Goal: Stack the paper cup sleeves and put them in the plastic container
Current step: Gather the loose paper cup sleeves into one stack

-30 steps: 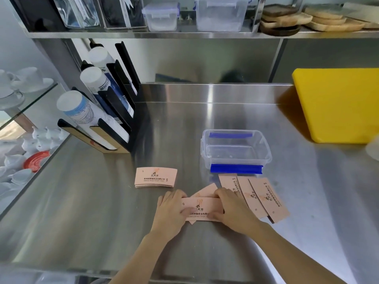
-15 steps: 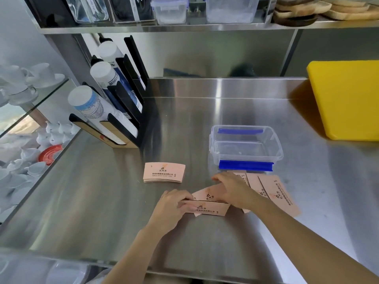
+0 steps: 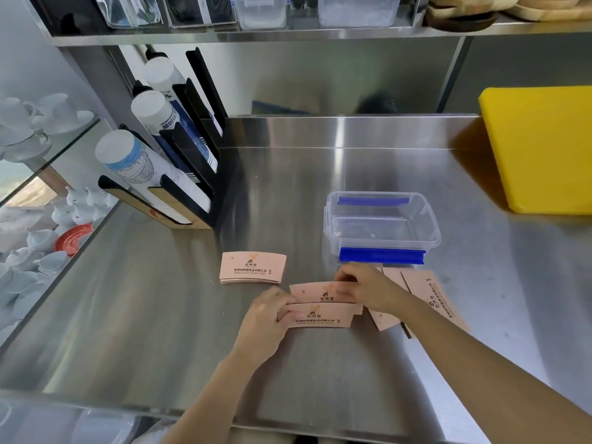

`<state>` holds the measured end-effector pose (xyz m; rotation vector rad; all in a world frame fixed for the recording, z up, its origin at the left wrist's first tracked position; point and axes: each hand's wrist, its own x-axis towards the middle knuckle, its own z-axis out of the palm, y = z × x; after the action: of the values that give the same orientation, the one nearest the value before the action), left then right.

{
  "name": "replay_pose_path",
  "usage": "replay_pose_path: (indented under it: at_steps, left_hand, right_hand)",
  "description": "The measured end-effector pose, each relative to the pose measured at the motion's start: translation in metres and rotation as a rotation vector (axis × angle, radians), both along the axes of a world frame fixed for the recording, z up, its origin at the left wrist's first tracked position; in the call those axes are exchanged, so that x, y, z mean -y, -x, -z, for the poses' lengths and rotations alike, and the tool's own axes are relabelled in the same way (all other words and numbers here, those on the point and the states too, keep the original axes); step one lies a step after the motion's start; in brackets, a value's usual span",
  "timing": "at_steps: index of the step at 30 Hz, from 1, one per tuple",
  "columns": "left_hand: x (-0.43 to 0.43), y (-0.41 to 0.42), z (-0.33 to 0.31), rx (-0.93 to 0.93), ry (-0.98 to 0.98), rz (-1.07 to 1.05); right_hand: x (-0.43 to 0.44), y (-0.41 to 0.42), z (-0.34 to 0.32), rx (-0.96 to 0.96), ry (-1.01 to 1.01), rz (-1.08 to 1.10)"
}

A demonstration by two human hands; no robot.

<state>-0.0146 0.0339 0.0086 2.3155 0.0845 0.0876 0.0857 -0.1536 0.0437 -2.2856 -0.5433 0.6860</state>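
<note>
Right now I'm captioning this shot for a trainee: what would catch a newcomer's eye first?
Probably the yellow bin at the counter's far right, then the clear plastic container with blue clips mid-counter. In front of it, the left hand and right hand gather pink cup sleeves.

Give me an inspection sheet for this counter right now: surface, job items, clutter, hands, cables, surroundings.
Surface: stainless steel counter, bare and reflective.
Job's things: clear plastic container with blue clips, open, nothing seen inside; neat sleeve stack left of it; two sleeves being handled; loose sleeves fanned in front of the container.
Clutter: yellow cutting board at right.
Hands: left hand grips the near sleeve's left end; right hand rests on the far sleeve's right end.
Cables: nothing seen.
Surroundings: black cup dispenser rack with paper cups; white crockery on glass shelves at left; shelf overhead with tubs and wooden boards.
</note>
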Motion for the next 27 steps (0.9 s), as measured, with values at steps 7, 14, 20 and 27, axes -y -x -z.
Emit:
replay_pose_path:
  at_steps: [7, 14, 20, 27]
  left_hand:
    - [0.010, -0.006, -0.001, 0.000, 0.110, -0.117]
    - [0.022, -0.017, 0.001, -0.073, 0.291, -0.089]
    - [0.024, -0.028, 0.005, -0.139, 0.398, -0.039]
    - [0.030, -0.039, 0.008, -0.151, 0.523, -0.019]
  right_hand:
    - [0.006, 0.010, -0.003, -0.080, -0.190, 0.046]
    - [0.016, 0.015, 0.007, -0.082, -0.212, 0.081]
    - [0.028, 0.019, 0.006, -0.113, -0.278, 0.260]
    - [0.065, 0.013, 0.006, 0.373, 0.147, 0.649]
